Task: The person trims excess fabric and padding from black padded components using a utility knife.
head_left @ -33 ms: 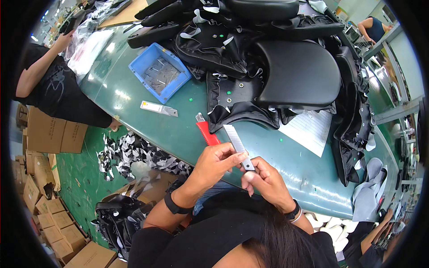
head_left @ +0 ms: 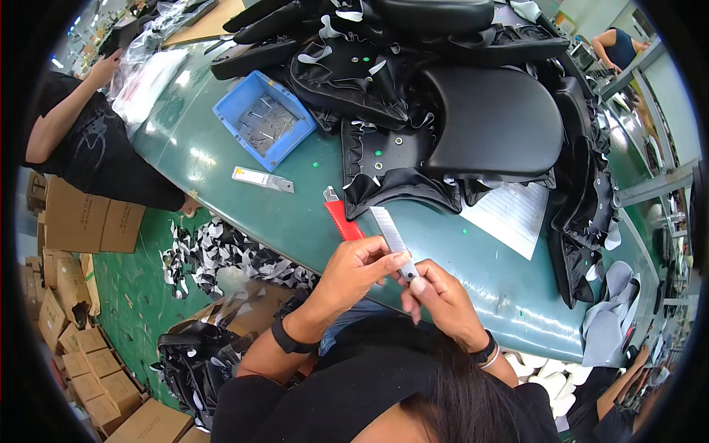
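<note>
A segmented snap-off knife blade (head_left: 390, 232) is pinched upright between both hands, its slanted upper end above the fingers. My left hand (head_left: 362, 269) closes thumb and fingers on the blade's middle. The thumb of my right hand (head_left: 443, 299) presses on its lower end, near the small hole. Just beyond my left hand, a red utility knife (head_left: 341, 215) lies on the green table (head_left: 288, 225); its lower part is hidden behind that hand. Farther left lies a flat blade pack (head_left: 262, 179) with a white and orange label.
A blue bin (head_left: 266, 122) holding small metal pieces stands at the back left. Black padded covers (head_left: 495, 122) pile up at the back and right, over a printed sheet (head_left: 509, 218). Another person (head_left: 88, 140) stands at the left edge. Cardboard boxes (head_left: 88, 214) sit on the floor.
My right thumb has shifted up onto the blade's lower end, and the blade has moved very slightly. My left hand stays in place.
</note>
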Available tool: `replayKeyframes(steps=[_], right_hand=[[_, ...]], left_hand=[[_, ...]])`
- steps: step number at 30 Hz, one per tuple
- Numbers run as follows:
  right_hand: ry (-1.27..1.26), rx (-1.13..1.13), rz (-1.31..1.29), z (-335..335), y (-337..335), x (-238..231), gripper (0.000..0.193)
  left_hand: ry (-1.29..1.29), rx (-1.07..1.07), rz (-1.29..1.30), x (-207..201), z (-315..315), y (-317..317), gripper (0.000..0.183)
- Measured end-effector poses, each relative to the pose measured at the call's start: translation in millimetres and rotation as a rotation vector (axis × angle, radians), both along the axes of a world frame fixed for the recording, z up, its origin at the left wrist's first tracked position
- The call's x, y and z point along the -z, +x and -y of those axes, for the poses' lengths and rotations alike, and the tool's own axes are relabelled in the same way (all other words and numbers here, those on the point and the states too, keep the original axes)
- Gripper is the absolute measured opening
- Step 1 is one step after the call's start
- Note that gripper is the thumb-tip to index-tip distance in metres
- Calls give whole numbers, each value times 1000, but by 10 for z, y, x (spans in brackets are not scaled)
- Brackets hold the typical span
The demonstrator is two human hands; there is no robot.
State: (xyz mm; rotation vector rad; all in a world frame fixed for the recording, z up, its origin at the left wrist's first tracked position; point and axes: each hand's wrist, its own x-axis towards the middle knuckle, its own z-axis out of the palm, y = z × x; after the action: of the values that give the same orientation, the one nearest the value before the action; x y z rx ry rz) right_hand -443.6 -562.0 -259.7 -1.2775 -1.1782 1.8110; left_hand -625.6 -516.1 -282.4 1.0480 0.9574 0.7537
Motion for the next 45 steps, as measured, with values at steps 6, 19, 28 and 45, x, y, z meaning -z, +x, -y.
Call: replayKeyframes(steps=[6, 19, 28, 45], right_hand=[[-195, 321, -248, 13, 121, 179, 28], [17, 172, 194, 337, 229, 313, 30], [220, -45, 240, 472, 88, 102, 20], [25, 23, 43, 388, -39, 55, 28]], left_hand=[[407, -720, -317, 251, 21, -61, 30], [-4, -419, -421, 292, 215, -509, 48], [-88, -690, 367, 14, 249, -70, 30], [80, -660, 269, -7, 317, 406, 36]])
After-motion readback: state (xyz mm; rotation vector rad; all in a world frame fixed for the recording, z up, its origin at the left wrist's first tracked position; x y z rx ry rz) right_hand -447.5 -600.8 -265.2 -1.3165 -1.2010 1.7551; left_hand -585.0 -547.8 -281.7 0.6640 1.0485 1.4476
